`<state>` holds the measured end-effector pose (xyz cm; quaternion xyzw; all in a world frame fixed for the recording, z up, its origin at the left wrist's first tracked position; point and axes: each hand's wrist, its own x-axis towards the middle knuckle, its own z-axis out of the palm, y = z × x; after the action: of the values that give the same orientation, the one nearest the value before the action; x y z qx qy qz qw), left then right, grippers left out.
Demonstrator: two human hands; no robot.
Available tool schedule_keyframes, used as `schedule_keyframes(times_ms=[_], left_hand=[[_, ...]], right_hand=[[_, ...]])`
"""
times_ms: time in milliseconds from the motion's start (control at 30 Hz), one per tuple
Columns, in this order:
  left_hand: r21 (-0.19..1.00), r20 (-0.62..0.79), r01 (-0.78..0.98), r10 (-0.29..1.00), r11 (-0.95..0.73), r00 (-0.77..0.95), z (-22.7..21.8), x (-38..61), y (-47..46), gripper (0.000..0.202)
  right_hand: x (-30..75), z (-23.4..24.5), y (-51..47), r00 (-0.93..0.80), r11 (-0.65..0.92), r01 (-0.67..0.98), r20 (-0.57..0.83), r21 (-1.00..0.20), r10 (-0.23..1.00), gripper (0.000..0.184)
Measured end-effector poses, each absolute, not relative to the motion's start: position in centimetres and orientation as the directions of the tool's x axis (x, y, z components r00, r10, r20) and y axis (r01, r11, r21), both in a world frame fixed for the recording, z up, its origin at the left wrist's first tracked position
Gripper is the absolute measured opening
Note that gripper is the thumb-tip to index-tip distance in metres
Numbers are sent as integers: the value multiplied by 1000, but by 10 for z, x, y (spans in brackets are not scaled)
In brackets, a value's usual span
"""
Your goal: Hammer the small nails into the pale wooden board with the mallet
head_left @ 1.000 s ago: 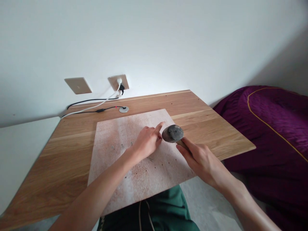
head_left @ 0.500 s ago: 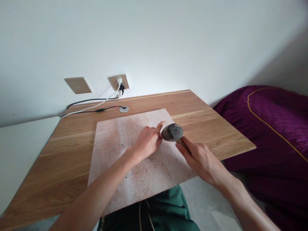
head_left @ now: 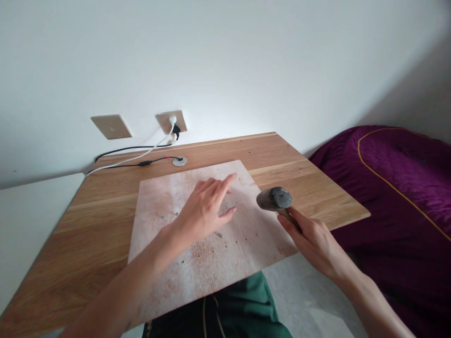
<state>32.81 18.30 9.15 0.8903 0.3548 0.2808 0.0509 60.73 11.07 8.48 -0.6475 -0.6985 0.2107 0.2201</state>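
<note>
In my right hand (head_left: 312, 237) is a mallet (head_left: 275, 199) with a dark, rounded head, held by its handle over the board's right edge. My left hand (head_left: 207, 202) hovers above the pale, reddish-stained board (head_left: 211, 277), fingers apart and nothing in them. Small nails (head_left: 231, 205) stand in the board just beside its thumb and index finger. A loose nail or two (head_left: 218, 234) lie flat below that thumb. Several small dark holes or nail heads (head_left: 213, 251) run in a row across the board's near half. More nails (head_left: 164, 218) show left of the hand.
The board lies on a wooden desk (head_left: 310, 188) against a white wall. Cables (head_left: 144, 163) run along the back to a wall socket (head_left: 171, 121) and a round grommet (head_left: 179, 161). A white panel (head_left: 38, 225) is at left, a purple cover (head_left: 387, 197) at right.
My right hand has drawn the mallet right and slightly down, away from my left hand. My left hand has moved left and spread its fingers, uncovering small nails.
</note>
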Motion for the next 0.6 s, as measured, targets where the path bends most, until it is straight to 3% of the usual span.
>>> schedule_keyframes(times_ms=[67, 167, 333, 467, 600], left_hand=[[138, 375, 524, 534, -841, 758, 98, 317, 165, 59], [-89, 204, 403, 379, -911, 903, 98, 306, 141, 48], [-288, 238, 380, 318, -879, 918, 89, 307, 127, 35], [-227, 263, 352, 291, -908, 920, 87, 325, 123, 18], [19, 340, 341, 327, -940, 881, 85, 356, 140, 9]], right_hand=[[615, 80, 107, -37, 62, 817, 56, -574, 998, 30], [621, 74, 102, -3, 47, 822, 77, -567, 997, 31], [624, 71, 100, -21, 65, 801, 81, -595, 996, 32], [626, 69, 100, -41, 83, 785, 83, -614, 996, 34], [627, 69, 99, -26, 78, 779, 92, -623, 995, 35]])
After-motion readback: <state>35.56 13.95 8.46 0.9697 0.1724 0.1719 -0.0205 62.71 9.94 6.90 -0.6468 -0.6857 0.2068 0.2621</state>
